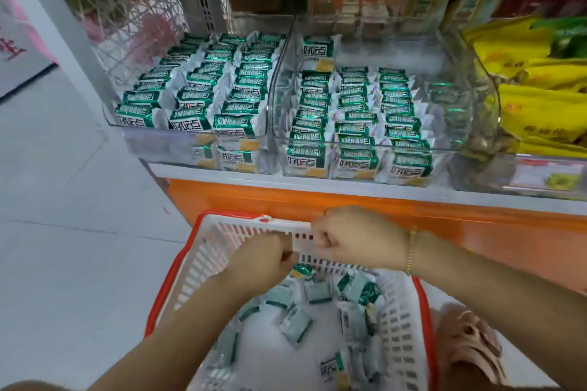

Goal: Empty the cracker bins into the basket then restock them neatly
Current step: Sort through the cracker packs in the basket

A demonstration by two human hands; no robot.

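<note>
Two clear cracker bins sit side by side on the shelf. The left bin [127, 133] is packed with neat rows of green-and-white cracker packets [203, 86]. The right bin [451, 124] holds three rows of packets [355, 111], plus one packet at its back left. Below them on the floor stands a white basket [197, 267] with a red rim and several loose packets [317, 292] inside. My left hand [263, 259] hovers over the basket's far side and pinches a green packet [303, 270]. My right hand [355, 238] is curled beside it; blur hides what it holds.
Yellow snack bags [540, 105] fill the bin to the right. An orange shelf front [413, 216] runs behind the basket. A foot in a pink sandal [470, 346] stands right of the basket. Pale floor tiles [63, 232] spread out to the left.
</note>
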